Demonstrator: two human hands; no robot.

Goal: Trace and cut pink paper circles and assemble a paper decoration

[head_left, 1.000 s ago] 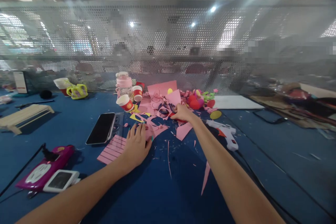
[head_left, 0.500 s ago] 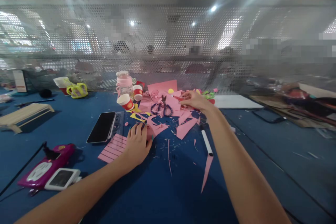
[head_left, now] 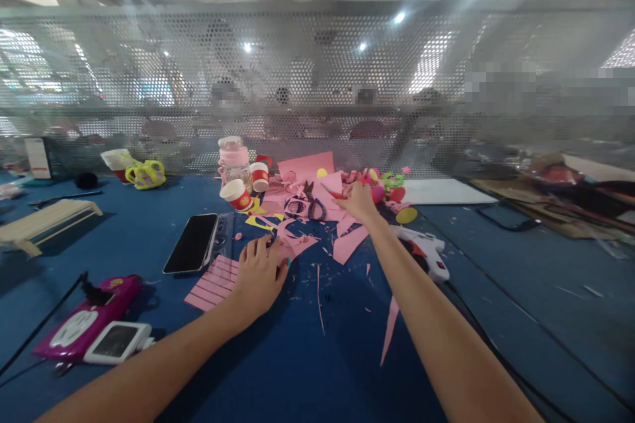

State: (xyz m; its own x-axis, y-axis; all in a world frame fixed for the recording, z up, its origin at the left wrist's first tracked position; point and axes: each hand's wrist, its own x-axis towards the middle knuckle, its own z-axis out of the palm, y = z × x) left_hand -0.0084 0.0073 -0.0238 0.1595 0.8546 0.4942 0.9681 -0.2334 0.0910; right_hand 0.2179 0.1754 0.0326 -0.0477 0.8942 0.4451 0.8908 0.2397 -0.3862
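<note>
My left hand (head_left: 258,274) lies on the table with its fingers spread, pressing near a pink paper strip sheet (head_left: 214,283) ruled with dark lines. Pink paper scraps (head_left: 350,244) reach out past its fingertips. Farther out, my right hand (head_left: 361,201) is closed around a slim red tool (head_left: 338,195) with a pale pointed tip; its exact kind is unclear. Dark-handled scissors (head_left: 316,209) lie open on the pink pile to its left. Beside the hand are red and pink pieces (head_left: 378,194) and a yellow disc (head_left: 406,215).
A phone (head_left: 192,243), paper cups (head_left: 237,195) and a pink-topped bottle (head_left: 234,162) stand or lie to the left. A purple power strip (head_left: 89,317) is nearer me. A white glue gun (head_left: 432,254) shows beside my right forearm. A perforated metal screen (head_left: 317,66) rises behind.
My right hand has shifted left and slightly nearer, with the red tool now pointing left. My right forearm now covers the marker and uncovers the glue gun. The left hand stays put.
</note>
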